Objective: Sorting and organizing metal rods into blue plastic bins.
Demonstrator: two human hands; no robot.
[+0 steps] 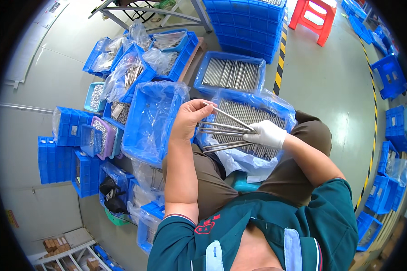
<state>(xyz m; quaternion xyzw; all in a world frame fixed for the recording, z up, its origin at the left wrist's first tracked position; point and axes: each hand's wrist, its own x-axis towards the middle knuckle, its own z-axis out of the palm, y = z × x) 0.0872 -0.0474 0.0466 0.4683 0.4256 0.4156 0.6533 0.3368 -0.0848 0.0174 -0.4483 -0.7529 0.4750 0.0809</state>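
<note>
Several slim metal rods fan out from my right hand, which wears a white glove and is closed around their ends. My bare left hand pinches the far end of the uppermost rod, which is still in the right hand's grip as well. Both hands are above a plastic-lined blue crate filled with rows of similar rods. To the left of my left hand stands another blue crate, lined with clear plastic film; no rods show in it.
Behind the lined crate is a second blue crate of rods, near a tall crate stack. A red stool stands far right. Crates and small trays crowd the left, including a purple tray. Striped tape marks the floor.
</note>
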